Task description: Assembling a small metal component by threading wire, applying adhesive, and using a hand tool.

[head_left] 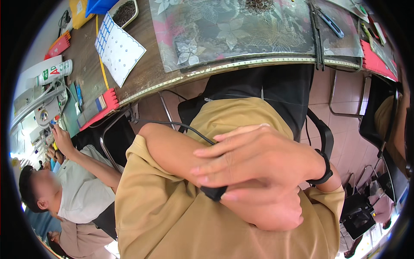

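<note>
In front of my body my arms cross over a tan shirt. My left hand (282, 213) is drawn into a fist, its fingers partly hidden under my other hand. On the left wrist sits a black strapped-on piece (213, 193). My right hand (263, 155) reaches across from the right, its long fingers laid over the left wrist and its thumb beside the black piece, gripping it. A black band (324, 168) circles the right wrist. A thin black cable (183, 125) runs over my left forearm.
A table (146, 52) ahead has a clear floral cover (233, 34) and a measuring strip (207, 70) along its edge. On it lie a blue knife (331, 26), small dark parts (258, 5), a tray (134, 17) and patterned white sheet (120, 52). A person (82, 185) sits at left.
</note>
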`<move>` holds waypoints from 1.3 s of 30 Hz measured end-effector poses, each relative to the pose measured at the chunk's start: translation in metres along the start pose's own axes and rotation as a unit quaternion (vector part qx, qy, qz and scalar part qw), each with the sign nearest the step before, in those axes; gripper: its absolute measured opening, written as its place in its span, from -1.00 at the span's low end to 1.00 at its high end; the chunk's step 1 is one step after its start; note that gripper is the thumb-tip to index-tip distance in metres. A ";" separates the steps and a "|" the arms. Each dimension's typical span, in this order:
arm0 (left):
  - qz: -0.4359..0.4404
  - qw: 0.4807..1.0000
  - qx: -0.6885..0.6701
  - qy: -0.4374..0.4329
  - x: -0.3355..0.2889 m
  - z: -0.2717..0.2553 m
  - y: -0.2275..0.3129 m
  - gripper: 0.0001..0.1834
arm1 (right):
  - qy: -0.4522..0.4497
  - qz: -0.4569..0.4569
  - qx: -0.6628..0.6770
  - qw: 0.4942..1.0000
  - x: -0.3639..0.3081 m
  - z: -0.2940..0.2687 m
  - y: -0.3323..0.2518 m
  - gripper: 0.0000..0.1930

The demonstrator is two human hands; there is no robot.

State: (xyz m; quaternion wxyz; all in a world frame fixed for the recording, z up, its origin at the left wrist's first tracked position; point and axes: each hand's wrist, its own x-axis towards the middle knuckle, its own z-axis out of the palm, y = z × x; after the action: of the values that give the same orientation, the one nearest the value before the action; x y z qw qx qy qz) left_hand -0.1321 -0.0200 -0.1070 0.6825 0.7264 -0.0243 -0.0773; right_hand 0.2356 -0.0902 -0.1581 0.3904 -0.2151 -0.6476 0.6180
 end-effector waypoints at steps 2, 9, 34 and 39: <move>-0.010 1.000 -0.019 -0.005 0.127 0.019 -0.013 -0.87 | -0.014 -0.061 -0.002 0.998 0.000 0.002 0.003 -0.74; -0.033 0.996 -0.065 -0.050 0.230 0.024 -0.017 -0.86 | -0.014 -0.052 0.050 0.997 0.000 0.004 0.000 -0.80; -0.260 0.807 0.296 0.440 0.145 -0.011 -0.071 -0.84 | 0.349 0.290 -0.342 0.823 -0.136 -0.094 -0.098 -0.84; -0.234 0.789 0.220 0.523 0.143 -0.020 -0.073 -0.86 | 0.606 0.101 -0.391 0.685 -0.214 -0.138 -0.216 -0.70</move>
State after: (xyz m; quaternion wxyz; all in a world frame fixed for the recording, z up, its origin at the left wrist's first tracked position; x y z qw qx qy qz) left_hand 0.0073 -0.0152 -0.1904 0.3736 0.7695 0.4911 0.1646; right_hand 0.5157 -0.1969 -0.0098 0.5134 -0.7402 -0.4268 0.0797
